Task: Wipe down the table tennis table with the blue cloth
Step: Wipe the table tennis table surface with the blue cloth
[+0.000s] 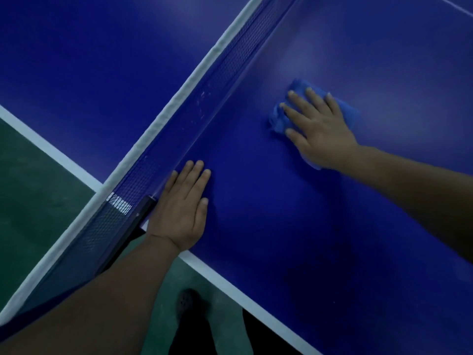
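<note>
A: Where is the blue cloth (316, 108) found?
B: It is pressed flat on the blue table (307, 226), right of the net (179, 119), under the right hand (317, 129), whose fingers are spread straight over it.
A: And the left hand (183, 208)?
B: It is laid palm down, fingers straight and together, nothing held, beside the net post (138, 216) at the table's white edge. A dark shoe (188, 302) is seen on the green floor (38, 201) below
</note>
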`<state>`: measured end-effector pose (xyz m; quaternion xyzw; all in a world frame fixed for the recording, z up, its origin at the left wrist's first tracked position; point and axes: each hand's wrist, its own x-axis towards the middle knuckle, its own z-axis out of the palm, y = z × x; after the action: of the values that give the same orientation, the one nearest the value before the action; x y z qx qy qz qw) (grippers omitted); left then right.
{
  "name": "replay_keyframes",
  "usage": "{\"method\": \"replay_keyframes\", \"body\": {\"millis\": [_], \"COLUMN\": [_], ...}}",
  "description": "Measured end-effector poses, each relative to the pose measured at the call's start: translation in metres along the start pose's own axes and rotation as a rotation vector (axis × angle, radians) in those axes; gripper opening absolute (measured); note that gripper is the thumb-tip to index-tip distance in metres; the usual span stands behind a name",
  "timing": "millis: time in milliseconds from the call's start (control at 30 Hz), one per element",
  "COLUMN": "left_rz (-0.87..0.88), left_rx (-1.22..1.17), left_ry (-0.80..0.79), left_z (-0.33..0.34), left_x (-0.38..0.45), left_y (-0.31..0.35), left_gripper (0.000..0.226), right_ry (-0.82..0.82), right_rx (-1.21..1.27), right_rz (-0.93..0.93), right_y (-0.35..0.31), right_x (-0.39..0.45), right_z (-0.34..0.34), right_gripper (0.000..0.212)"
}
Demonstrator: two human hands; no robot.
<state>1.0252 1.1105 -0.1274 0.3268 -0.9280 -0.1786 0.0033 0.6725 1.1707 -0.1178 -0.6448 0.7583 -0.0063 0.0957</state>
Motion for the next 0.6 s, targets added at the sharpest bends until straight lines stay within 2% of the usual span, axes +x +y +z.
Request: {"method": "replay_keyframes", "body": {"millis": [67, 133, 200, 267, 333, 367, 400, 500, 600], "left_rz": [-0.015, -0.019, -0.012, -0.006, -0.004, -0.003, -0.003, 0.002, -0.005], "left_rx": [-0.028, -0.051, -0.057, -0.052, -0.048, -0.046, -0.044, -0.047, -0.047], "left_ry": [0.006, 0.011, 0.012, 0.007, 0.001, -0.001, -0.001, 0.0, -0.011], "left_z": [-0.001, -0.001, -0.001, -0.001, -0.002, -0.002, -0.002, -0.002, -0.003], "left_x": [-0.001, -0.001, -0.001, -0.001, 0.0, 0.0, 0.0, 0.001, 0.0], "left_y": [0.0, 0.0, -0.001, -0.001, -0.001, 0.0, -0.001, -0.001, 0.0], "left_gripper": [0.057, 0.058, 0.058, 0.057, 0.057, 0.057, 0.057, 0.057, 0.058], "right_ry": [0.042, 0.069, 0.032, -0.127, -0.218, -0.195, -0.161, -0.051, 0.031], "right_rx": [-0.01, -0.034, -0.027, -0.017, -0.035, -0.054, -0.071, -0.039, 0.029], "right_rz": [0.036, -0.092, -0.396, -0.715, -0.881, -0.86, -0.763, -0.277, 0.074], "right_y": [-0.026, -0.069, -0.117, -0.149, -0.146, -0.135, -0.124, -0.097, -0.128], "right_x": [0.004, -0.017, -0.066, -0.127, -0.16, -0.161, -0.154, -0.124, -0.118], "right_z": [0.003, 0.014, 0.027, 0.033, 0.036, 0.037, 0.038, 0.032, 0.031], "right_gripper": [0.065, 0.062, 0.059, 0.057, 0.056, 0.057, 0.058, 0.055, 0.054]}}
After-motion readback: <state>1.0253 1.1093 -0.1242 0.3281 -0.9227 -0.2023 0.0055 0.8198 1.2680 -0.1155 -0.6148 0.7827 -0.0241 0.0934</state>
